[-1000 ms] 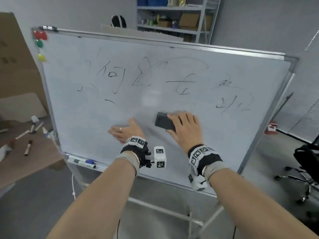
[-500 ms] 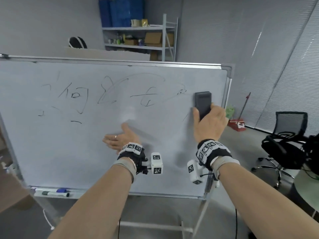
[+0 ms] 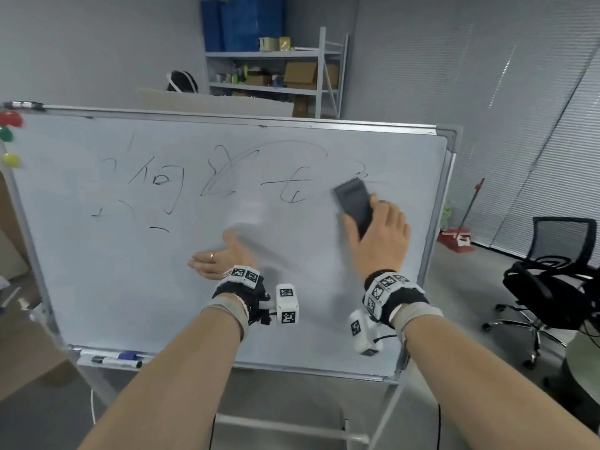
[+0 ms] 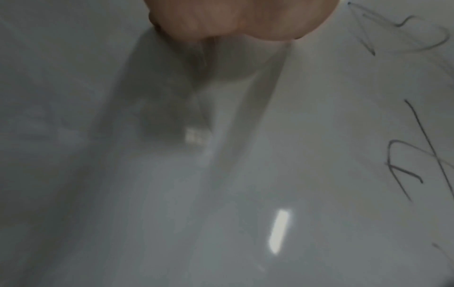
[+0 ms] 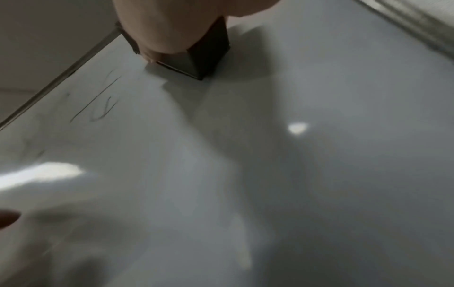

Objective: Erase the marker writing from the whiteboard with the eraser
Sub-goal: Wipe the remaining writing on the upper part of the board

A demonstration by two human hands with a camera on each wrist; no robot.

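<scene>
A white whiteboard on a metal stand fills the head view. Black marker writing runs across its upper half, with faint smears at the right end. My right hand grips a dark grey eraser and holds it flat against the board's upper right, just right of the last strokes. In the right wrist view the eraser sits on the board under my palm. My left hand lies flat with straight fingers on the board's lower middle. The left wrist view shows strokes of writing on the board.
Two markers lie in the tray along the board's bottom edge. Coloured magnets stick at its top left corner. A black office chair stands to the right, a red dustpan behind the board, and shelving at the back.
My right hand swept the eraser from the board's lower middle up to the right edge, then back left and tilted. Writing at the right end has gone. My left hand stayed pressed flat.
</scene>
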